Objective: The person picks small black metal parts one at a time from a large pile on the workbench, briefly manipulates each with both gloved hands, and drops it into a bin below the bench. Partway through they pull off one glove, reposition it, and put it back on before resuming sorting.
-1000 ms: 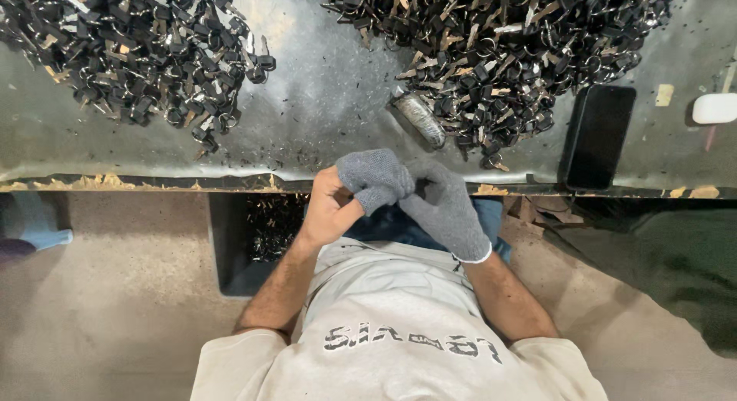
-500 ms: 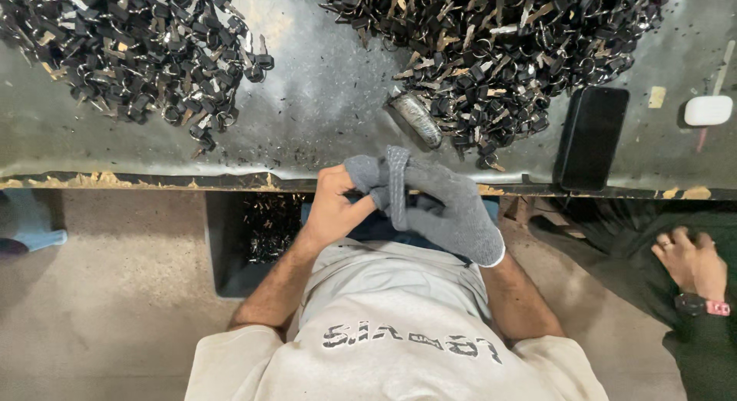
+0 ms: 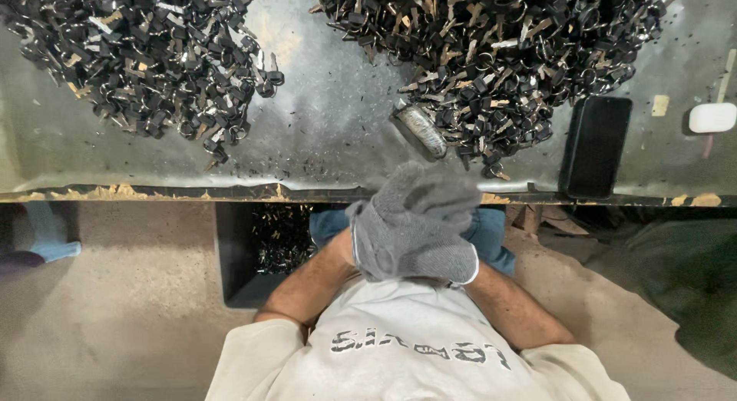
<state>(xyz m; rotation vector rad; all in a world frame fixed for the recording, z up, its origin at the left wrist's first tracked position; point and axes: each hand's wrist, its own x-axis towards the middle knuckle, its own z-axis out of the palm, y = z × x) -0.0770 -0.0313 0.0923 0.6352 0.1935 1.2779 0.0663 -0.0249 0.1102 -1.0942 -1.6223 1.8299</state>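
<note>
Two hands in knitted grey gloves, pressed together below the counter's near edge.

The left hand (image 3: 388, 244) and right hand (image 3: 437, 240) overlap, woolly fingers (image 3: 430, 188) curled over one another, holding nothing I can see. On the scuffed metal counter (image 3: 330, 117) just beyond lie a dull cylinder (image 3: 421, 130), heaped black keys (image 3: 491, 56) and a flat black phone (image 3: 595, 145).

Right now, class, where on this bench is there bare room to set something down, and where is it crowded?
Bare metal lies between the left key pile and the right key pile, down to the table edge. The right end is crowded: phone, white case.
</note>
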